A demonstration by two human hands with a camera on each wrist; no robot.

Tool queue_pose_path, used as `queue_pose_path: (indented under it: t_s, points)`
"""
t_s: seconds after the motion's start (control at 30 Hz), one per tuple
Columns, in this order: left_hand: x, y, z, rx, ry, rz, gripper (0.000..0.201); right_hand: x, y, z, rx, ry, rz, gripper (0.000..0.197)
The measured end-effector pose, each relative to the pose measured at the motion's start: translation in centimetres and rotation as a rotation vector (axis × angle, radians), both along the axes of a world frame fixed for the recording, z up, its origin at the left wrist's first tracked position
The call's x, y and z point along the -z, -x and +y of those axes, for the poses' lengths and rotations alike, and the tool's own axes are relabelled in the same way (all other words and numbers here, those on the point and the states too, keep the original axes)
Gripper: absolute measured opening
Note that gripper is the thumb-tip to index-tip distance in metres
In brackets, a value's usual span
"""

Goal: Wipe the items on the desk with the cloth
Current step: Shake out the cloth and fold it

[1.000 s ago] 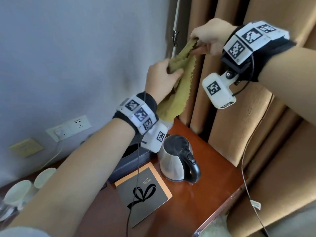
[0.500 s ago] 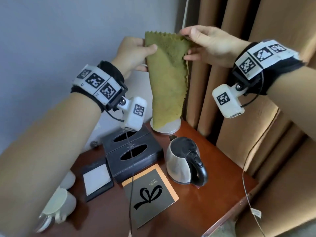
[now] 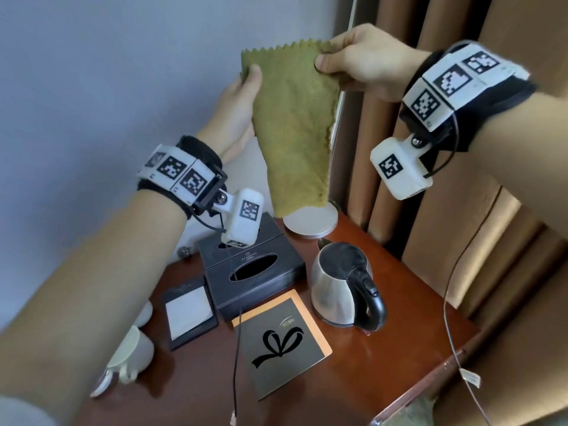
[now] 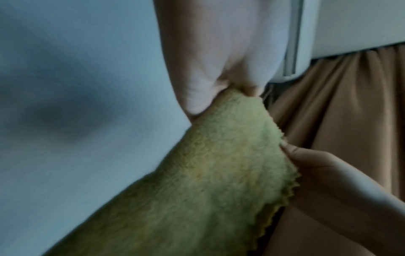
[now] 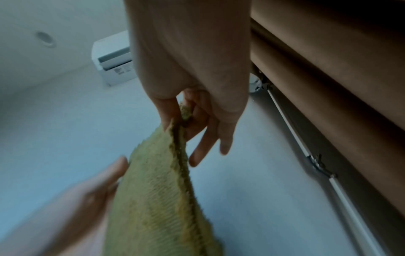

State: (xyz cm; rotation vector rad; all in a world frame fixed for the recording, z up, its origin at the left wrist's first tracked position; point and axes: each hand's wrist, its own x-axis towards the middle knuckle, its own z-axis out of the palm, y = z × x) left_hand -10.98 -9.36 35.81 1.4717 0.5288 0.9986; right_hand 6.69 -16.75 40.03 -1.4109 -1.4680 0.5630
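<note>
An olive-green cloth [image 3: 295, 124] with a zigzag edge hangs spread in the air above the desk. My left hand [image 3: 242, 96] pinches its upper left corner and my right hand [image 3: 353, 61] pinches its upper right corner. The left wrist view shows the cloth [image 4: 208, 181] caught under my left thumb. In the right wrist view the cloth [image 5: 162, 199] is pinched between thumb and forefinger, the other fingers straight. Below on the brown desk [image 3: 384, 364] stand a steel kettle [image 3: 341, 281], black tissue boxes [image 3: 255, 272], a dark booklet with a bow [image 3: 282, 342] and a black notepad holder [image 3: 189, 312].
A round lamp base [image 3: 310, 222] stands at the back of the desk under the cloth. White cups [image 3: 132, 355] lie at the left edge. Brown curtains [image 3: 461, 241] close off the right side, a grey wall [image 3: 92, 87] the left. A cable [image 3: 455, 302] hangs at the right.
The bunched cloth has been opened out flat between both hands. My left hand slid from the cloth's middle to its top left corner, and the hands drew apart.
</note>
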Motion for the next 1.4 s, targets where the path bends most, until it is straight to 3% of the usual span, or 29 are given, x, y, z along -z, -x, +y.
queue_pose_path:
  t_s: [0.07, 0.13, 0.2, 0.27, 0.33, 0.4, 0.53, 0.63, 0.7, 0.8, 0.87, 0.97, 1.07, 1.13, 1.23, 1.4]
  points:
    - [1.6, 0.4, -0.4, 0.093, 0.069, -0.055, 0.057, 0.1, 0.4, -0.3, -0.11, 0.022, 0.094, 0.018]
    - [3.3, 0.7, -1.2, 0.187, 0.125, 0.056, 0.071, 0.6, 0.5, -0.1, -0.171, 0.022, 0.155, 0.02]
    - [5.0, 0.5, -2.0, 0.275, 0.132, 0.185, 0.057, 1.0, 0.2, 0.1, -0.14, 0.031, 0.235, 0.019]
    - [6.3, 0.0, -2.8, 0.324, 0.139, 0.211, 0.036, 1.2, -0.2, 0.0, -0.054, 0.052, 0.307, 0.017]
    - [6.8, -0.3, -3.5, 0.323, 0.166, 0.148, 0.041, 1.8, -0.6, -0.4, 0.029, 0.089, 0.34, 0.015]
    - [6.4, -0.8, -3.9, 0.28, 0.196, 0.07, 0.047, 2.5, -1.0, -1.1, 0.053, 0.19, 0.431, 0.029]
    - [5.3, -1.5, -3.9, 0.218, 0.236, -0.035, 0.04, 5.1, -1.3, -2.9, -0.231, 0.391, 0.659, 0.072]
    - [4.9, -1.5, -3.8, 0.204, 0.222, -0.019, 0.041, 7.7, -0.8, -3.9, -0.292, 0.424, 0.737, 0.064]
    - [5.0, -1.4, -3.4, 0.199, 0.193, 0.053, 0.045, 8.9, -0.2, -4.1, -0.241, 0.421, 0.764, 0.05]
    - [5.1, -1.0, -2.8, 0.159, 0.167, 0.208, 0.045, 9.6, 0.0, -3.9, -0.01, 0.355, 0.699, 0.021]
    - [5.2, -0.8, -2.6, 0.04, 0.163, 0.293, 0.035, 9.6, -0.2, -3.8, 0.159, 0.273, 0.541, 0.006]
    - [5.3, -0.7, -2.3, -0.128, 0.126, 0.384, 0.012, 9.7, -0.5, -3.7, 0.271, 0.133, 0.373, 0.02]
    - [5.0, -0.6, -2.2, -0.197, 0.102, 0.343, 0.034, 9.5, -0.4, -3.4, 0.171, 0.106, 0.312, 0.026]
    - [4.4, -0.5, -2.2, -0.139, 0.107, 0.256, 0.052, 9.4, -0.3, -3.1, 0.076, 0.12, 0.306, 0.028]
    - [3.2, -0.4, -2.4, -0.092, -0.002, 0.248, 0.052, 8.6, -0.2, -2.2, 0.09, 0.068, 0.245, 0.032]
    - [0.5, -0.3, -0.9, -0.335, -0.378, 0.459, 0.046, 5.6, -0.6, -0.4, 0.285, -0.029, -0.151, 0.026]
